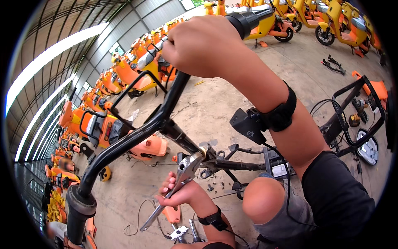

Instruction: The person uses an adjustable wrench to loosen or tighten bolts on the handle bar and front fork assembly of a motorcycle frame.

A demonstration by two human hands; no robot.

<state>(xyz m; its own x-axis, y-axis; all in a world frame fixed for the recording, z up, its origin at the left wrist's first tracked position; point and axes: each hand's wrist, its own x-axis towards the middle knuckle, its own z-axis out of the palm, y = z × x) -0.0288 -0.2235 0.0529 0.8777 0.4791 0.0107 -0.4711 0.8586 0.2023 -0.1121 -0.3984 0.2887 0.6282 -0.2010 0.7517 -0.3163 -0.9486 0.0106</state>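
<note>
My right hand (203, 45) is closed round the upper end of a black handlebar (124, 142), just beside its dark rubber grip (244, 21). The bar bends down toward the lower left, where a second grip (81, 205) sits. A steering stem (180, 135) joins the bar to a stripped black scooter frame (244, 165). My left hand (182, 194) holds a silver adjustable wrench (184, 174) by its handle, thumb along it and fingers curled loosely. The wrench's jaws are at a brass-coloured ring or nut (202, 152) at the stem's base. The palm partly hides the handle.
Small dark bolts (211, 187) lie on the floor by the frame. Fork legs (179, 232) and orange panels are below my left hand. To the right are another black frame (344, 112), a yellow cordless drill (354, 119) and a white-grey part (367, 147). Yellow-orange scooters (137, 74) line the hall.
</note>
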